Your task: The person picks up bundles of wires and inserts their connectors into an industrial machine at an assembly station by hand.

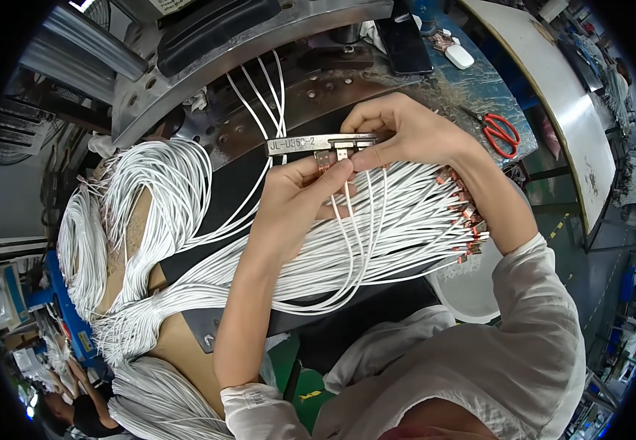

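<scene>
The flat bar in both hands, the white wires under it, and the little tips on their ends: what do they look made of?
Flat bar: looks like bare metal, grey and dully shiny. White wires: probably plastic-coated, smooth, bending in soft loops. Wire tips: coppery metal, reddish with a glint. Left hand and right hand pinch the bar.

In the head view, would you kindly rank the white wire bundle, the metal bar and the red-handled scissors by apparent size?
1. White wire bundle, by far the largest.
2. Metal bar, held by both hands.
3. Red-handled scissors, though they lie farther from the camera, so the gap with the bar is unsure.
</scene>
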{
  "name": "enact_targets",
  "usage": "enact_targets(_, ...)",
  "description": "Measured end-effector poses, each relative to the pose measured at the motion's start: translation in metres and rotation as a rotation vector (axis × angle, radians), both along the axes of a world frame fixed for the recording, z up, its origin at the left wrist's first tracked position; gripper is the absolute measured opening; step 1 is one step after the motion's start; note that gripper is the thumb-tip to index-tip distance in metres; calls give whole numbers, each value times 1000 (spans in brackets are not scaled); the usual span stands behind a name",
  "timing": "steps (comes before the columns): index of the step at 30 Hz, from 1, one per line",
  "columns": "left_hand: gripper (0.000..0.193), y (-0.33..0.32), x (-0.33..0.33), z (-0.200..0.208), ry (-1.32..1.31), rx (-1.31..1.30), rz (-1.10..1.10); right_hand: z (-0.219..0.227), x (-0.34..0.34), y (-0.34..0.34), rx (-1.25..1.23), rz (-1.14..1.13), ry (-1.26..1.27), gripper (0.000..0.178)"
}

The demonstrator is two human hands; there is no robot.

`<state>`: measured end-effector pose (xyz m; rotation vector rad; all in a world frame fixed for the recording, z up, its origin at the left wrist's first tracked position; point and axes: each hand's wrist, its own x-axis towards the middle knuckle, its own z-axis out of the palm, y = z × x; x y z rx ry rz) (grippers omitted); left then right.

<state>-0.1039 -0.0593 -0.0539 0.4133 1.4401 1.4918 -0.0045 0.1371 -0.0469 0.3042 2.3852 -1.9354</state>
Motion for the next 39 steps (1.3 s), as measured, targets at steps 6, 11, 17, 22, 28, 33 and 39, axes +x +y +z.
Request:
enact_targets(6, 27, -4, -9, 5, -14, -25, -50, 1, -4, 0, 21, -92, 9, 37)
enact_targets(11, 32, -4, -12, -2, 3, 22, -72, 3, -6, 2, 5, -17, 32, 34)
enact_targets(17, 34, -15, -29, 17, 686, -266, -245, 31, -32, 40, 525, 204, -156, 31)
enact_targets(22, 33, -2, -45, 26, 1561, -38, 98, -7, -82, 49, 766, 229, 582, 36)
enact_targets(28, 30, 43, -77, 5, 2028, -234, 132, -1, -157, 81, 504, -148, 482, 32)
enact_targets(33, 29, 43, -82, 7, 1751, -192, 53, -20, -173, 76, 1182, -342, 948, 27)
enact_targets(39, 26, -12, -41, 42, 1430, 47, 61, -11, -114, 46, 1198, -349, 517, 28)
